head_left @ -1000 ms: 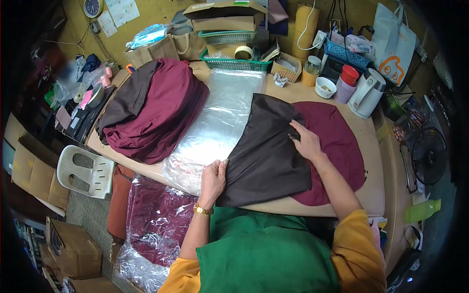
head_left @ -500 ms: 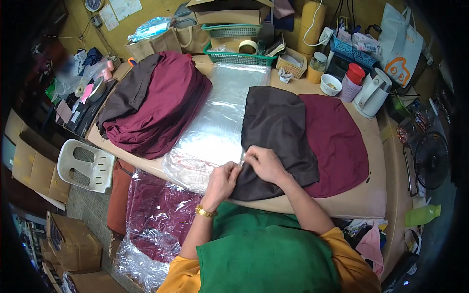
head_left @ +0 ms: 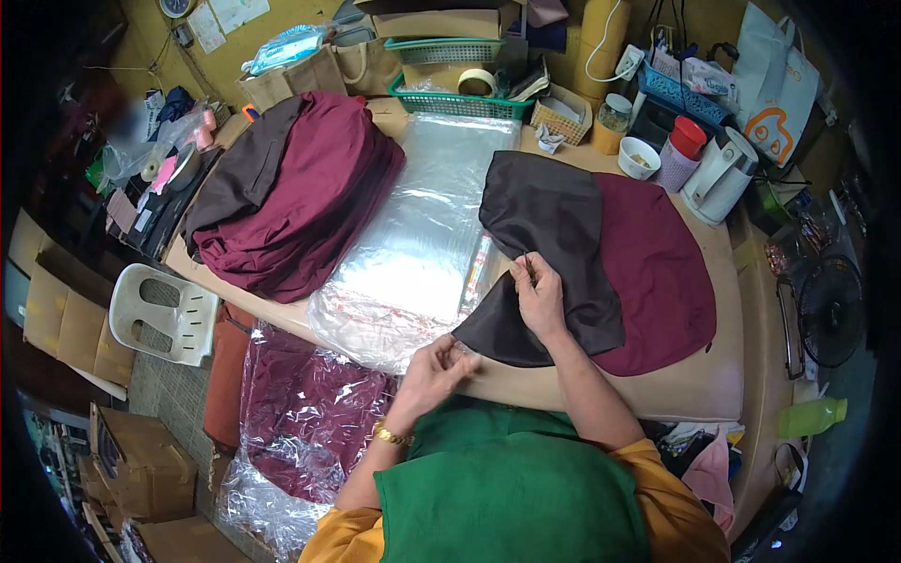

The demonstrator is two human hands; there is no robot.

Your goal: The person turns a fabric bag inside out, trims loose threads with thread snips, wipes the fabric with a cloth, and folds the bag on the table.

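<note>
A folded garment lies at the right of the table, with a dark brown part [head_left: 554,206] on the left and a maroon part [head_left: 657,272] on the right. My right hand [head_left: 540,291] pinches the brown fabric at its left edge, which bends inward there. Near the fabric's lower left corner is my left hand [head_left: 436,371], fingers curled; whether it holds anything is unclear. Left of the garment lies a stack of clear plastic bags [head_left: 413,235]. A high pile of maroon and brown fabric [head_left: 310,197] rests farther left.
Green baskets [head_left: 460,103], a white bowl [head_left: 639,159], a red-lidded container [head_left: 687,138] and a white kettle [head_left: 721,175] stand along the table's back. A plastic-wrapped maroon bundle [head_left: 310,413] is below the front edge, beside a white chair [head_left: 164,314].
My right hand has moved up and right, drawing the brown fabric's left edge inward. My left hand has moved down, apart from the right one. The view has shifted slightly.
</note>
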